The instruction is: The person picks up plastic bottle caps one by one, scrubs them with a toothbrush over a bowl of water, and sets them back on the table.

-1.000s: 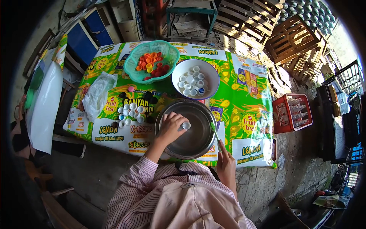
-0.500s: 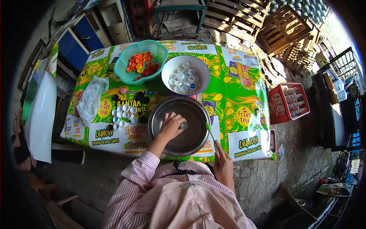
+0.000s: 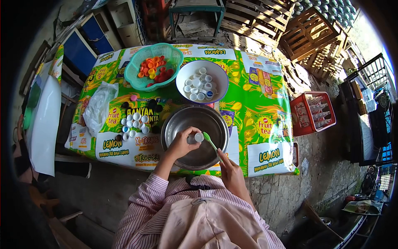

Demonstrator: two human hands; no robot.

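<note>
Over the metal basin (image 3: 166,128), my left hand (image 3: 180,145) pinches a pale bottle cap (image 3: 199,137) between thumb and fingers. My right hand (image 3: 233,173) grips a green toothbrush (image 3: 212,143) by its handle, at the basin's right rim. The brush head comes up close beside the cap, from the right. Water seems to lie in the basin, dark and shiny. Behind it stands a white enamel bowl (image 3: 222,74) with several white caps (image 3: 201,86) inside.
A green plastic basket (image 3: 132,72) holds orange, red and yellow caps (image 3: 153,66). Loose white caps (image 3: 136,123) and black caps (image 3: 155,106) lie left of the basin, near a crumpled plastic bag (image 3: 99,108). A red crate (image 3: 300,113) stands off the table's right side.
My left hand has turned and lifted from low in the basin, bringing the cap up. My right hand has moved left, carrying the toothbrush from the rim to beside the cap.
</note>
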